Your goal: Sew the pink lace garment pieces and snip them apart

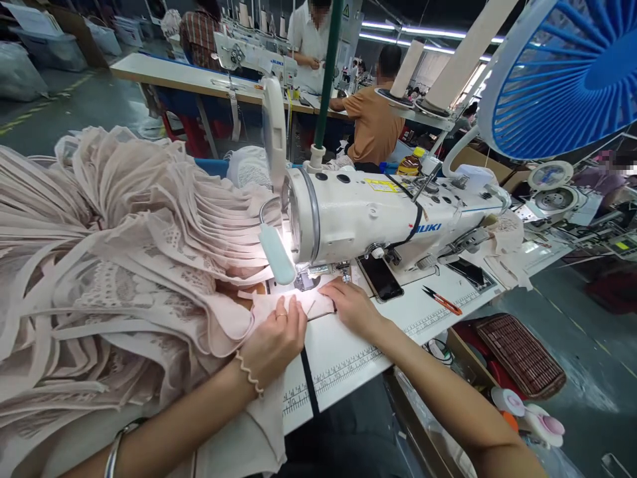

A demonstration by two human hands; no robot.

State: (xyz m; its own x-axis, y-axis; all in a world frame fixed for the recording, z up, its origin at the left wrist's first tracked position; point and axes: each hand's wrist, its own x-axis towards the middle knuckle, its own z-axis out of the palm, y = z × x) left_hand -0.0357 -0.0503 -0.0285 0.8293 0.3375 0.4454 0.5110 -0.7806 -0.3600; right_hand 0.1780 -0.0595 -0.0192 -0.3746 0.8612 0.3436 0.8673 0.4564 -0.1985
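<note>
A pale pink fabric piece (318, 307) lies at the needle area of a white sewing machine (343, 212), under its bright lamp. My left hand (279, 332), with a ring and a beaded wrist band, has its bent fingers on this cloth, holding it against the table; its thumb is hidden. At the cloth's right end, my right hand (351, 305) pinches the edge close to the presser foot. A large heap of pale pink garments (139, 265) with lace and straps spreads left of the machine, and cloth runs from it to my left hand.
A black phone (381, 277) and orange-handled thread snips (442, 301) lie on the table (348, 372), which bears a printed ruler. A blue fan (562, 79) hangs at upper right. Below stands a brown wicker basket (522, 355). Other people sit at machines behind.
</note>
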